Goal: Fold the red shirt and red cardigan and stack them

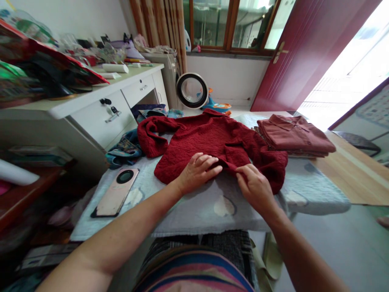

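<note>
A dark red, textured long-sleeved shirt [200, 140] lies spread on a cloth-covered table, its collar pointing away from me and its hem toward me. My left hand [199, 172] rests on the hem with its fingers spread, thumb apart from the forefinger. At the hem's right part, my right hand [253, 182] pinches the edge of the fabric between thumb and fingers, lifting it slightly. A dark gap shows under the raised hem between the hands. The left sleeve is bent on the cloth; the right one lies bunched beyond my right hand.
A stack of folded clothes [298, 136] stands at the right. A phone [117, 192] lies at the left of the patterned tablecloth [194, 215], near a crumpled blue patterned garment [126, 150]. Behind are a white desk [112, 105], a washing machine with its round door [192, 90] open, and a red door [282, 52].
</note>
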The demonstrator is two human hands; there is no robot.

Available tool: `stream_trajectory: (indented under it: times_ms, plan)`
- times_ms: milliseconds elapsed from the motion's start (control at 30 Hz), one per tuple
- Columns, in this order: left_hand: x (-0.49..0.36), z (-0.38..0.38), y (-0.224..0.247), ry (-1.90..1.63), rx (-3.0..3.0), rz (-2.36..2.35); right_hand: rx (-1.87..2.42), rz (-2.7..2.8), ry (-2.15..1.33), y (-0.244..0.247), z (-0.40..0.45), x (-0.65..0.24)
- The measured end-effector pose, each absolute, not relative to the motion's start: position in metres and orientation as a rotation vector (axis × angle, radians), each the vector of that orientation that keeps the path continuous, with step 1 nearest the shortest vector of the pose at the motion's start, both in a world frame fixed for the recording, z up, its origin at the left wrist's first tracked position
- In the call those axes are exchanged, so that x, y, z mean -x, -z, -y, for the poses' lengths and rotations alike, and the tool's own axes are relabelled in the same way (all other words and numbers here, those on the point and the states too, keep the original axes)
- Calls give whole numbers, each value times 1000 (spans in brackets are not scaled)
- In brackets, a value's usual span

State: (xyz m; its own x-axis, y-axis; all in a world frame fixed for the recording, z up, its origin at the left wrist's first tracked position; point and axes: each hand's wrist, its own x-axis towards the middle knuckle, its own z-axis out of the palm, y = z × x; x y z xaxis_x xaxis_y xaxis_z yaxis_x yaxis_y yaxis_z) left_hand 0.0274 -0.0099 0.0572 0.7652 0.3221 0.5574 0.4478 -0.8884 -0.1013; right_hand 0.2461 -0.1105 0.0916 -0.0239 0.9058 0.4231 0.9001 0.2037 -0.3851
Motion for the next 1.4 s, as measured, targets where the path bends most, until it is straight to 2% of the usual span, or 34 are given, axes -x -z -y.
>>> stream_trajectory:
  times_ms: [133,400,533,767,1000,1100,1200,1300,1400]
  plan:
    - [-25,30,-49,573,2800,346,1643,1793,45,-110,93,-260]
    - [-23,46,-69,566,2821,1129,1676,1762,53,-133,55,-262]
    - [-30,60,-61,414,2847,1076,1639,1803,34,-137,51,-259]
    - [-51,90,-29,336,2959,777,1463,2141,-255,-115,82,-253]
    - [-27,92,-41,300,3093,776,1497,2327,-504,-70,110,-241]
    - [-17,94,-42,341,3148,717,1564,2400,-528,-58,115,-236]
    - [-5,94,-42,532,3156,734,1589,2441,-563,-59,120,-236]
    - [15,90,-43,782,2931,1050,1573,2447,-612,-65,127,-243]
    - [42,80,-43,823,2580,1454,1586,2379,-592,-70,136,-253]
